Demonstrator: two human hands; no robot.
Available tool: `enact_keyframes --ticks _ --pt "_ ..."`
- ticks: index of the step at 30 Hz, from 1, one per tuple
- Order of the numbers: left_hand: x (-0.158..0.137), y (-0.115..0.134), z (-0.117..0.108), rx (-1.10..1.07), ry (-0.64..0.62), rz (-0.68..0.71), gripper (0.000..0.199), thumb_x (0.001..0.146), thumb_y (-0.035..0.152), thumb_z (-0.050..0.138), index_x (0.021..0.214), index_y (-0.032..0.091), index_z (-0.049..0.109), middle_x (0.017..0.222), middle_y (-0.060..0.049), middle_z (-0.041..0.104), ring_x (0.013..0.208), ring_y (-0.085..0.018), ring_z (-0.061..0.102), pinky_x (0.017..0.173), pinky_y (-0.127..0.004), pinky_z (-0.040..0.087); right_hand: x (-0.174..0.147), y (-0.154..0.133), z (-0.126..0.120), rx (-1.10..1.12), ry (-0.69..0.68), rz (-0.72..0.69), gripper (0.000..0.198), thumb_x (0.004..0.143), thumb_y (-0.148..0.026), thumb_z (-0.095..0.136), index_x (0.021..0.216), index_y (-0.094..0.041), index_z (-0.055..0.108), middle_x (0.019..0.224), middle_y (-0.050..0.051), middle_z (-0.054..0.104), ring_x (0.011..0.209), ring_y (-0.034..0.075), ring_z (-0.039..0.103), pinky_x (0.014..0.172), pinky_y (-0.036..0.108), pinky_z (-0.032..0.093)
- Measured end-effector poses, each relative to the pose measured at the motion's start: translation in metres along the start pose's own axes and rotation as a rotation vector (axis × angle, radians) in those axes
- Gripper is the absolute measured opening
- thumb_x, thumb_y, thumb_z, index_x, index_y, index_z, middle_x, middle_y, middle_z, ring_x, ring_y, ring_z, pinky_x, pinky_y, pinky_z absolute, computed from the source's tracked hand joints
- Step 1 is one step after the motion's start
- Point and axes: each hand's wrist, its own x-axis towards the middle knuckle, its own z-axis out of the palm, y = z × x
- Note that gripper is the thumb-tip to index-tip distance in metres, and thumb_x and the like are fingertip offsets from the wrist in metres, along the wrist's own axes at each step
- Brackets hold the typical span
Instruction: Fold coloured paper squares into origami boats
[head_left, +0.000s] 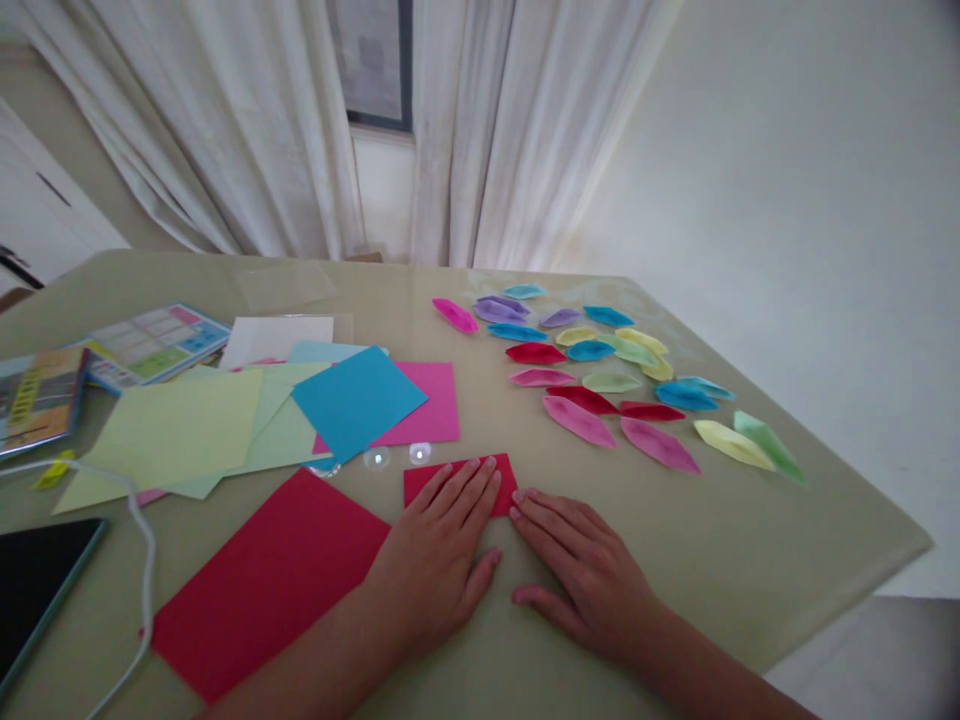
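A small folded rectangle of red paper (421, 482) lies flat on the table in front of me. My left hand (446, 545) rests on it with fingers stretched out, covering much of its middle and near side. At its right edge, the fingertips of my right hand (581, 560) touch the paper, fingers extended and thumb apart. A larger red sheet (277, 570) lies to the left, partly under my left forearm. Just beyond are a blue square sheet (360, 402) and a pink sheet (431, 400) beneath it.
Several folded paper boat-like shapes (577, 418) in many colours spread over the table's right side. Pale yellow and green sheets (172, 425), booklets (157, 345), a white cable (146, 540) and a dark-screened tablet (45, 580) occupy the left. The table edge (847, 590) slants along the right.
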Motion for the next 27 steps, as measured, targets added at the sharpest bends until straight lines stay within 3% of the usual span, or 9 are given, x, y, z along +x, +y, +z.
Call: enact_keyframes --ticks 6,9,12,14,17,20,23,27 --pt "0.001 0.004 -0.001 -0.032 0.001 0.01 0.072 0.105 0.046 0.05 0.166 0.013 0.03 0.172 -0.013 0.036 0.158 -0.027 0.035 0.129 -0.046 0.03 0.03 -0.002 -0.012 -0.005 0.1 0.091 0.038 0.107 -0.044 0.058 0.122 -0.011 0.07 0.121 0.017 0.076 0.112 0.034 0.068 0.097 0.051 0.055" --pt "0.0 0.002 -0.006 -0.039 0.042 -0.013 0.07 0.104 0.036 0.051 0.164 0.008 0.031 0.172 -0.016 0.035 0.16 -0.028 0.032 0.127 -0.044 0.036 0.061 0.001 -0.013 0.018 0.007 0.138 0.028 0.101 -0.026 0.064 0.126 -0.013 0.067 0.123 0.015 0.073 0.111 0.033 0.066 0.098 0.051 0.054" --pt "-0.009 -0.005 -0.016 -0.009 0.13 -0.137 0.058 0.105 0.025 0.045 0.16 0.008 0.039 0.166 -0.016 0.046 0.155 -0.026 0.041 0.124 -0.044 0.04 0.078 0.009 -0.004 0.092 -0.044 0.194 0.026 0.098 -0.022 0.066 0.123 -0.014 0.066 0.124 0.015 0.071 0.113 0.033 0.063 0.1 0.051 0.053" --pt "-0.02 -0.012 -0.022 0.055 0.16 -0.212 0.051 0.106 0.029 0.047 0.154 0.013 0.049 0.16 -0.014 0.055 0.149 -0.028 0.049 0.125 -0.049 0.039 0.078 0.014 0.005 0.149 -0.031 0.204 0.032 0.098 -0.026 0.068 0.128 -0.015 0.064 0.129 0.015 0.068 0.117 0.033 0.062 0.103 0.052 0.052" --pt "-0.038 -0.023 -0.022 0.167 0.139 -0.296 0.053 0.104 0.036 0.053 0.153 0.016 0.051 0.163 -0.012 0.052 0.151 -0.032 0.046 0.127 -0.056 0.033 0.071 0.02 0.017 0.216 -0.039 0.208 0.037 0.1 -0.032 0.069 0.133 -0.016 0.062 0.133 0.015 0.067 0.121 0.033 0.061 0.107 0.053 0.05" --pt "-0.049 -0.03 -0.018 0.221 0.115 -0.267 0.055 0.105 0.041 0.052 0.156 0.018 0.051 0.163 -0.01 0.052 0.15 -0.031 0.048 0.129 -0.054 0.029 0.066 0.023 0.018 0.276 -0.044 0.231 0.038 0.1 -0.033 0.071 0.133 -0.018 0.062 0.134 0.015 0.066 0.122 0.032 0.06 0.108 0.052 0.049" --pt "-0.051 -0.03 -0.019 0.228 0.114 -0.213 0.055 0.106 0.044 0.051 0.156 0.019 0.052 0.16 -0.009 0.056 0.146 -0.029 0.053 0.129 -0.049 0.03 0.066 0.024 0.016 0.286 -0.019 0.183 0.024 0.101 -0.027 0.068 0.125 -0.021 0.066 0.135 0.014 0.065 0.122 0.031 0.06 0.106 0.05 0.051" --pt "-0.049 -0.027 -0.025 0.181 0.184 -0.176 0.037 0.108 0.035 0.052 0.139 0.021 0.068 0.162 -0.011 0.053 0.146 -0.031 0.053 0.125 -0.047 0.035 0.065 0.024 0.016 0.239 0.027 0.075 0.012 0.103 -0.02 0.063 0.109 -0.021 0.073 0.127 0.012 0.068 0.113 0.029 0.063 0.099 0.047 0.052"
